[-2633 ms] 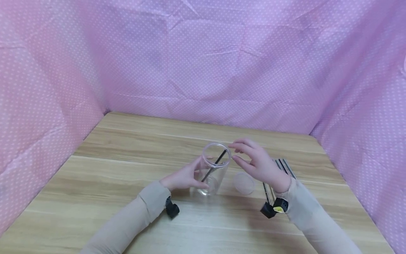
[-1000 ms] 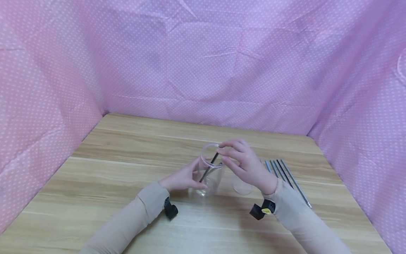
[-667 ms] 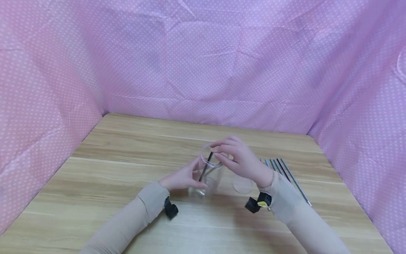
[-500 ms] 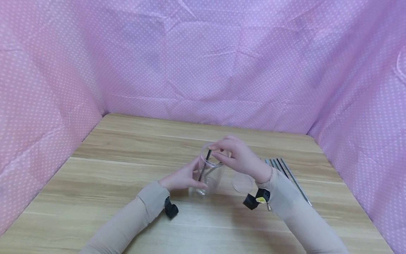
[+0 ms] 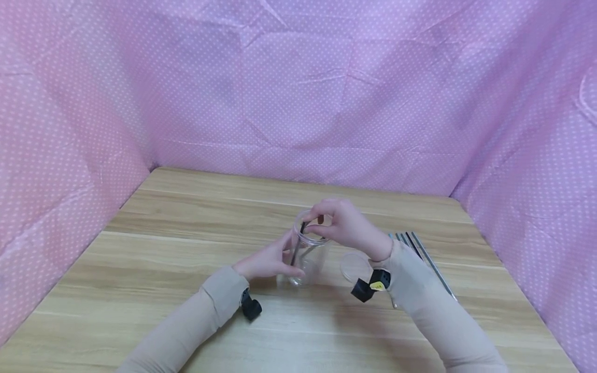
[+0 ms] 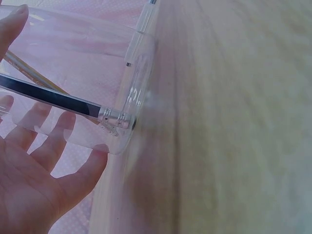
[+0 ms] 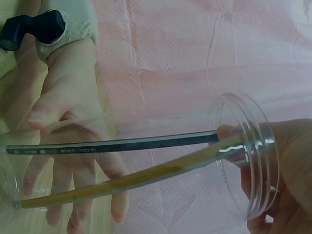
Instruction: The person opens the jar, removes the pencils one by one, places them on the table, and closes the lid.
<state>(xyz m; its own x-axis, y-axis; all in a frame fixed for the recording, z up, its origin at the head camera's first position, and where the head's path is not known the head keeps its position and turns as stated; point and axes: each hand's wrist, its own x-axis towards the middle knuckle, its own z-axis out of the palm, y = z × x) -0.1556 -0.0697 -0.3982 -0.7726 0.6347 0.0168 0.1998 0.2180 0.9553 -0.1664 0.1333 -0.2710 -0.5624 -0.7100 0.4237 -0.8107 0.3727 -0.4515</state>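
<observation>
A clear plastic jar (image 5: pixel 321 259) stands on the table, mouth upward. My left hand (image 5: pixel 267 260) holds it by the side, fingers spread behind the wall in the left wrist view and thumb in front. Inside lean a black pencil (image 7: pixel 112 146) and a yellowish pencil (image 7: pixel 131 183), their metal-capped ends near the jar's bottom. My right hand (image 5: pixel 350 225) reaches over the rim, and its thumb and fingers pinch the upper end of the black pencil just inside the mouth. That hand partly hides the rim and the yellowish pencil's top in the head view.
A clear round lid (image 5: pixel 354 267) lies flat to the right of the jar. Farther right, several pencils (image 5: pixel 434 267) lie side by side on the wooden table (image 5: pixel 186 311), partly under the right forearm. Pink dotted cloth (image 5: pixel 298 103) hangs around the back and sides.
My right hand has moved left and into the jar's mouth. The black pencil's upper end has shifted left, so it leans less. My left hand and the jar have hardly moved.
</observation>
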